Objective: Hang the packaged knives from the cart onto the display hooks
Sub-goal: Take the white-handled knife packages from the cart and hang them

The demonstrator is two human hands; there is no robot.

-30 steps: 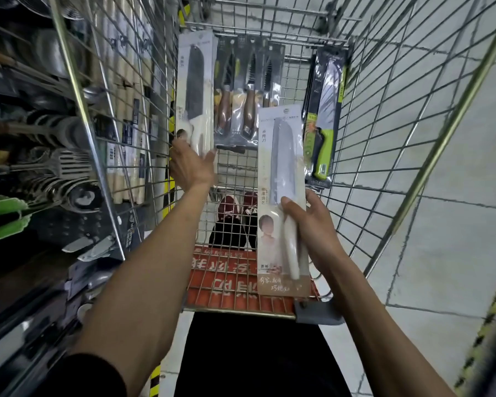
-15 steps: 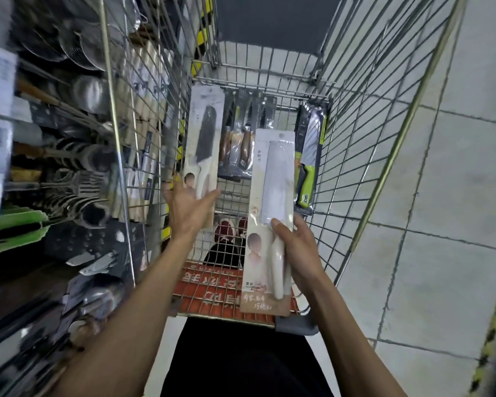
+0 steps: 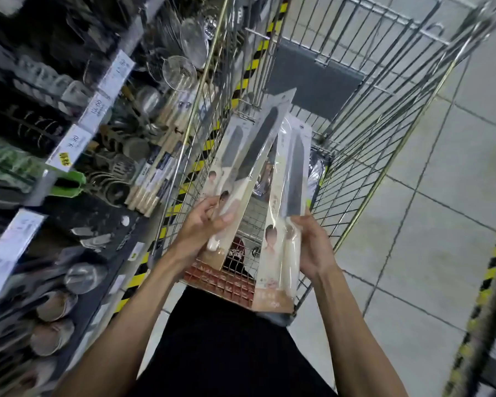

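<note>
A blurred display rack fills the left side. On it hang wire skimmers, wood-handled utensils and steel ladles, with price tags along the front. Beside it stands a tall wire cart on a grey tiled floor edged with yellow-and-black tape. A red flap lies across the cart's near end. Deeper in the basket, a dark-and-silver package shows only as a sliver behind the raised packs; what else is in there cannot be made out.

Above the cart's near end, each hand holds up carded knives with the blade end pointing away from the person. The left hand clasps the handle end of a left packaged knife, thumb laid over the white handle, the card tilted to the right. A second pack sits just behind it, fanned out to the left. Whether the same fingers hold it cannot be told.

The right hand grips the right packaged knife from its right edge, thumb across the white handle, so that the dark blade rises above the hand and the card's bottom hangs below it.
</note>
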